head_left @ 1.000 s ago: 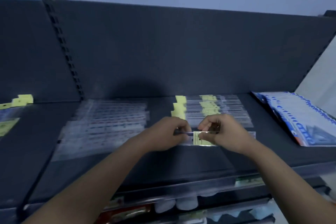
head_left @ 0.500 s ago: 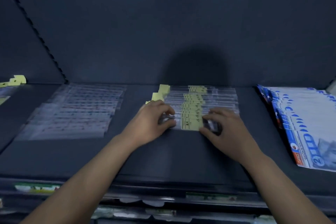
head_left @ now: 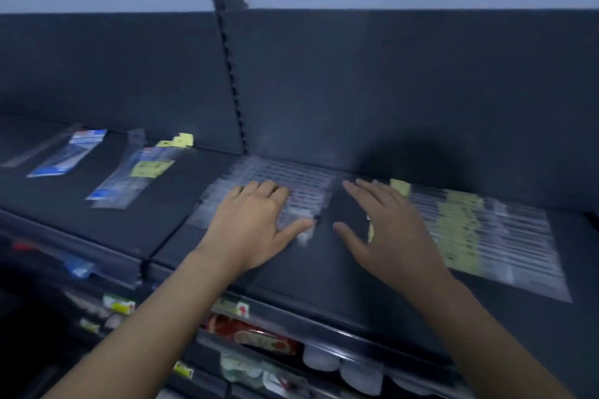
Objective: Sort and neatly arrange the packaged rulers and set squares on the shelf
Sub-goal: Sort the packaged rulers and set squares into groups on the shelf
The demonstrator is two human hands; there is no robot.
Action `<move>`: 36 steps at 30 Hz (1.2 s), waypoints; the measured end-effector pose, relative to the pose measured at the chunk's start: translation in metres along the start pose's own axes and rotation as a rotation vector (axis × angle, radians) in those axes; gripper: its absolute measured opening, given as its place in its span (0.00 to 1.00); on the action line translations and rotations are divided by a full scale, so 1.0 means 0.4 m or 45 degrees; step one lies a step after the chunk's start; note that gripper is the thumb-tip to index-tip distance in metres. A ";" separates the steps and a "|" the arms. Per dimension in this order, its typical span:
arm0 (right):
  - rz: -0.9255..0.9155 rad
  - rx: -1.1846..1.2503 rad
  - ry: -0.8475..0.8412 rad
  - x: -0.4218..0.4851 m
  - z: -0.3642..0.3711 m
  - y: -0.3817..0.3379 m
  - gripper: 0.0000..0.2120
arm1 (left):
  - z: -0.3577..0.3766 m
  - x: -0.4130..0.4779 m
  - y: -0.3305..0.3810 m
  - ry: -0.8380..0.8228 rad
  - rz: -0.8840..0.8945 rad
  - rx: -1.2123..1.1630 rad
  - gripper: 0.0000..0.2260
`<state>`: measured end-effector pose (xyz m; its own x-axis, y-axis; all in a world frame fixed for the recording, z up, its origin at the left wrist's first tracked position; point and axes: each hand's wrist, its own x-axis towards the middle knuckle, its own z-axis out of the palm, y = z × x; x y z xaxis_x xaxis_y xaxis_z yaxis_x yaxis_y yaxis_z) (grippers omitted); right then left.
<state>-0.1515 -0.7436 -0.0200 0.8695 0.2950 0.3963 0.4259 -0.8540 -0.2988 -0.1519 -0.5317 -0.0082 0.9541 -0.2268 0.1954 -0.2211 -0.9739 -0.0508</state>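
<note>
Head view:
Left hand point(head_left: 251, 223): fingers spread flat, palm down on the clear ruler packs point(head_left: 291, 186), gripping nothing.
Right hand point(head_left: 392, 230): spread flat, empty, at the left edge of the yellow-labelled ruler packs point(head_left: 470, 230).
Shelf point(head_left: 327, 272): carries both stacks.

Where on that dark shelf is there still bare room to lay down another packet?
A bare strip runs between the clear packets under the left hand and the yellow-labelled packets beside the right hand. The front edge of the shelf is bare too. On the left section, room lies between the blue packet and the long packets.
</note>
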 end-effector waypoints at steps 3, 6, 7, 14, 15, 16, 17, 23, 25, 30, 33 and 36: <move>-0.042 0.046 -0.051 0.053 0.066 -0.143 0.33 | -0.012 -0.061 -0.158 0.012 -0.106 0.129 0.32; -0.045 0.066 -0.109 0.103 0.141 -0.292 0.33 | -0.020 -0.117 -0.323 -0.011 -0.190 0.115 0.31; -0.047 0.071 -0.131 0.121 0.168 -0.340 0.32 | -0.019 -0.135 -0.379 -0.021 -0.206 0.108 0.31; -0.055 0.091 -0.239 0.277 0.363 -0.655 0.31 | 0.024 -0.215 -0.763 -0.107 -0.291 0.107 0.32; -0.043 0.082 -0.268 0.295 0.384 -0.684 0.31 | 0.031 -0.214 -0.806 -0.118 -0.301 0.096 0.32; -0.024 0.073 -0.297 0.313 0.403 -0.707 0.31 | 0.039 -0.209 -0.844 -0.127 -0.306 0.081 0.31; -0.002 0.064 -0.320 0.334 0.421 -0.725 0.30 | 0.047 -0.198 -0.876 -0.135 -0.306 0.071 0.31; 0.123 -0.009 -0.505 0.470 0.534 -0.767 0.30 | 0.111 -0.061 -0.994 -0.117 -0.132 -0.098 0.25; 0.126 -0.039 -0.605 0.504 0.571 -0.771 0.29 | 0.135 -0.011 -1.017 -0.142 -0.022 -0.200 0.21; 0.230 -0.077 -0.477 0.572 0.592 -0.777 0.19 | 0.167 0.097 -1.092 -0.286 0.109 -0.291 0.29; 0.320 -0.243 -0.408 0.592 0.596 -0.793 0.19 | 0.177 0.154 -1.138 -0.394 0.178 -0.276 0.31; 0.477 -0.183 -0.458 0.622 0.617 -0.819 0.28 | 0.187 0.220 -1.174 -0.436 0.282 -0.254 0.29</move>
<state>-0.0129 -0.2847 -0.0377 0.9968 0.0659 -0.0448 0.0539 -0.9715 -0.2308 0.0509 -0.0941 -0.0404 0.8838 -0.4477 -0.1356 -0.4300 -0.8917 0.1413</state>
